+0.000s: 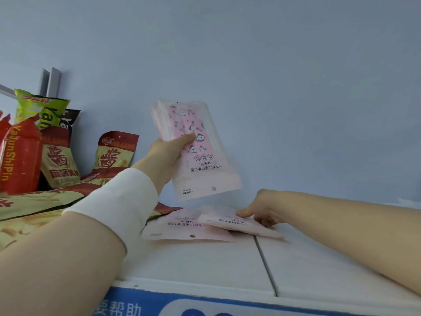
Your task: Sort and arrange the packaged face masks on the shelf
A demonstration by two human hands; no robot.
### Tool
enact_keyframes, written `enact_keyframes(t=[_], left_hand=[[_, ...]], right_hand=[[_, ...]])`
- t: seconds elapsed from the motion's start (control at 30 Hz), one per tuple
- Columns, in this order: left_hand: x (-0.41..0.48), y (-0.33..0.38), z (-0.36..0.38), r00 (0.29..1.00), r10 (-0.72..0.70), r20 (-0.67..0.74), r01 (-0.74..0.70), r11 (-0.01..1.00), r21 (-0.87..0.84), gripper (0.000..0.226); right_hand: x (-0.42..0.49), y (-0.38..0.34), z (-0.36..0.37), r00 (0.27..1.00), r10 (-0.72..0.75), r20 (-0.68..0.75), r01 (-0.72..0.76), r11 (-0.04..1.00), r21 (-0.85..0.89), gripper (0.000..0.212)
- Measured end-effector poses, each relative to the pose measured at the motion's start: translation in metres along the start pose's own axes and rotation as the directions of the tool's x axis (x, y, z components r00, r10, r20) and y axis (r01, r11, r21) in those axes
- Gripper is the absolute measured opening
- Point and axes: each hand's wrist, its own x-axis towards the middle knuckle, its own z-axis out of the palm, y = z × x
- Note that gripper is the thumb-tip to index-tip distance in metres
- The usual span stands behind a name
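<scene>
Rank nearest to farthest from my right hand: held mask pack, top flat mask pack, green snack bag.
1. Top flat mask pack, touching the right hand.
2. Held mask pack, up-left in the left hand.
3. Green snack bag, far left.

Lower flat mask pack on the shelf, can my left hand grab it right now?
Probably not yet. The left hand is full, holding the raised mask packs, and the upper flat pack, pinched by the right hand, overlaps the lower flat pack.
</scene>
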Motion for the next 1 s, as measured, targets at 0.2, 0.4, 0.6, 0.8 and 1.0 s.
enact_keyframes(t=[0.2,0.4,0.6,0.8,1.0], left_hand=[[-0.007,0.002,0.002,0.999,0.019,-0.05,-0.019,1.0,-0.011,0.027],[-0.011,0.001,0.004,0.999,0.02,-0.043,-0.019,0.999,0.026,0.03],[-0.003,-0.002,-0.001,0.995,0.033,-0.09,-0.032,0.999,0.002,0.037],[-0.003,-0.005,0.0,0.969,0.097,-0.227,-0.102,0.995,-0.009,0.032],[-0.009,-0.009,0.013,0.995,0.085,-0.06,-0.081,0.995,0.053,0.032]], right_hand=[[-0.011,-0.006,0.005,0.985,0.025,0.17,-0.01,0.996,-0.089,0.095],[-0.006,-0.006,-0.003,0.986,0.013,0.165,0.002,0.996,-0.086,0.089],[-0.003,-0.001,-0.024,1.0,-0.003,-0.001,0.003,0.993,0.122,0.066],[-0.002,0.022,-0.087,0.946,0.049,-0.32,0.141,0.826,0.545,0.053],[-0.027,0.02,-0.108,0.864,-0.259,-0.432,0.501,0.527,0.686,0.087]])
